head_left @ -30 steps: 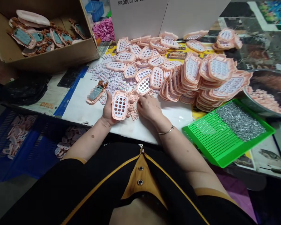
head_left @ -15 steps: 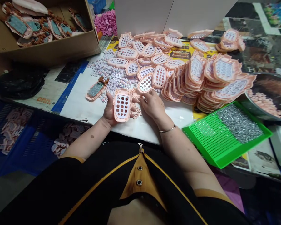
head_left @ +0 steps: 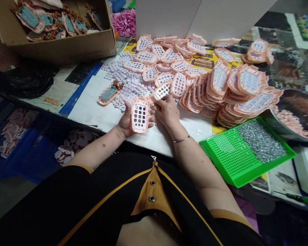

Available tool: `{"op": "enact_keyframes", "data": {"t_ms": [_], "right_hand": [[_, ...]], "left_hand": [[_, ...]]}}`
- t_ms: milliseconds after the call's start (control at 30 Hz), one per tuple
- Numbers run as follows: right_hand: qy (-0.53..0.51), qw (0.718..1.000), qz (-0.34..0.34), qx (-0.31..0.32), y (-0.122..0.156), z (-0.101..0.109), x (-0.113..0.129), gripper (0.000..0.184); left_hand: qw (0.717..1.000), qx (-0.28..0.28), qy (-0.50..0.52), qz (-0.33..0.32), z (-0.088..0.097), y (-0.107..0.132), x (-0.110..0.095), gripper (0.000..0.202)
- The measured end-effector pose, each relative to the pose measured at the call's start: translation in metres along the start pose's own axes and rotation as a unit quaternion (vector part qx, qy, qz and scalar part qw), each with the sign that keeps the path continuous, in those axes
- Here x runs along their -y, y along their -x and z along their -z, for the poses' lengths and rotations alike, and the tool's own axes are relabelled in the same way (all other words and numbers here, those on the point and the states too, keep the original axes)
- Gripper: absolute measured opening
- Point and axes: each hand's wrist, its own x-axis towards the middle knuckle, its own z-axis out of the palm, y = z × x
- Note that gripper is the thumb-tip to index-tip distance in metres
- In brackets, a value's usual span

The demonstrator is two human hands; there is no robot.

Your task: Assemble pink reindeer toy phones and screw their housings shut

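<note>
My left hand [head_left: 125,122] is closed round a pink plastic toy phone shell [head_left: 140,115], whose white face has rows of button holes. The shell is tilted up towards me. Just to its right is my right hand [head_left: 166,111], with thumb and fingers drawn together in a pinch; whatever is between the fingertips is too small to make out. Small pink pieces [head_left: 154,119] lie on the white sheet under and beside the hands, partly covered. Behind the left hand spread many small white printed buttons [head_left: 135,88]. A shell with a teal panel [head_left: 110,94] rests to the left.
More pink shells [head_left: 169,54] are heaped behind, with leaning stacks [head_left: 218,89] at right. A green basket [head_left: 220,164] holds small metal parts, beside a bowl [head_left: 295,116] of pink pieces. A cardboard box [head_left: 66,48] of teal-panelled shells stands back left; blue crates [head_left: 38,153] sit below.
The camera view has turned slightly, so the tabletop things appear further right. My left hand keeps its hold on the shell. My right hand stays pinched, slightly closer to the shell.
</note>
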Motion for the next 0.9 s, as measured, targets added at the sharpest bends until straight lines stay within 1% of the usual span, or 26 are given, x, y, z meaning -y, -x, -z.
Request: {"op": "enact_keyframes", "data": {"t_ms": [67,100,133,167,233,300,333,400,467,567,667,733,800,867,900], "right_hand": [[-0.083,0.992,0.031,-0.093,0.003,-0.001,-0.002,0.019],[-0.119,0.984,0.049,-0.123,0.005,0.001,-0.001,0.019],[-0.147,0.977,0.072,-0.136,0.009,0.003,0.002,0.019],[-0.164,0.972,0.102,-0.133,0.014,0.006,0.006,0.018],[-0.160,0.964,0.183,-0.106,0.024,0.012,0.018,0.016],[-0.120,0.950,0.275,-0.088,0.032,0.016,0.030,0.015],[-0.089,0.943,0.308,-0.087,0.035,0.017,0.035,0.015],[-0.030,0.936,0.339,-0.094,0.039,0.019,0.042,0.016],[0.005,0.933,0.348,-0.094,0.040,0.020,0.047,0.016],[0.032,0.932,0.355,-0.066,0.042,0.022,0.053,0.015],[0.055,0.930,0.363,-0.032,0.045,0.025,0.056,0.028],[0.029,0.932,0.360,-0.014,0.044,0.027,0.054,0.032],[-0.029,0.946,0.324,-0.007,0.038,0.028,0.045,0.032],[-0.059,0.966,0.250,-0.017,0.026,0.030,0.032,0.033],[-0.049,0.977,0.208,-0.020,0.018,0.031,0.025,0.033]], "left_hand": [[1.000,0.004,0.005,-0.010,0.003,-0.002,0.004,0.094],[1.000,0.004,0.014,-0.008,0.003,-0.003,0.005,0.093],[1.000,0.003,0.025,-0.006,0.004,-0.004,0.007,0.093],[0.999,0.002,0.036,-0.004,0.005,-0.005,0.007,0.094],[0.999,-0.002,0.049,-0.002,0.007,-0.007,0.008,0.095],[0.999,-0.015,0.051,-0.013,0.009,-0.010,0.007,0.095],[0.998,-0.024,0.051,-0.023,0.010,-0.011,0.007,0.095],[0.996,-0.041,0.058,-0.050,0.011,-0.013,0.005,0.095],[0.993,-0.054,0.073,-0.073,0.010,-0.013,0.003,0.094],[0.991,-0.070,0.086,-0.076,0.005,-0.010,0.000,0.095],[0.990,-0.086,0.087,-0.068,0.000,-0.007,-0.004,0.096],[0.990,-0.091,0.085,-0.070,-0.002,-0.006,-0.005,0.096],[0.990,-0.087,0.085,-0.078,-0.002,-0.006,-0.006,0.095],[0.990,-0.079,0.082,-0.088,-0.003,-0.007,-0.005,0.094],[0.989,-0.075,0.079,-0.095,-0.003,-0.007,-0.005,0.092]]}}
